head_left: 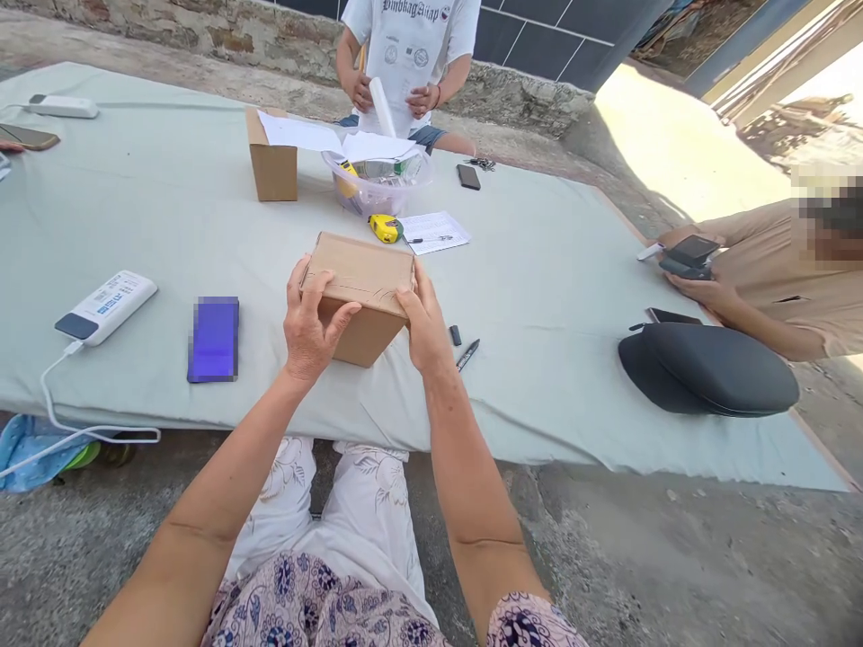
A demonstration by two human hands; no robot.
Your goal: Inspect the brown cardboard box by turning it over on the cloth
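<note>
A closed brown cardboard box (368,270) is between my two hands near the table's front edge. My left hand (310,319) grips its left side, with fingers over the top edge and the thumb at the near face. On the opposite side, my right hand (424,319) clasps the box with its thumb near the top right corner. Just right of that hand lie a black marker (467,355) and its separate cap (455,335). Behind the box sit a yellow tape measure (385,228) and a written sheet (438,232) with a pen on it.
A purple-screened phone (214,340) and a white power bank (108,305) with a cable lie left. Farther back stand an open cardboard box (273,171) and a plastic basket (378,193). A black case (707,368) is at right. Two people are across and beside the table.
</note>
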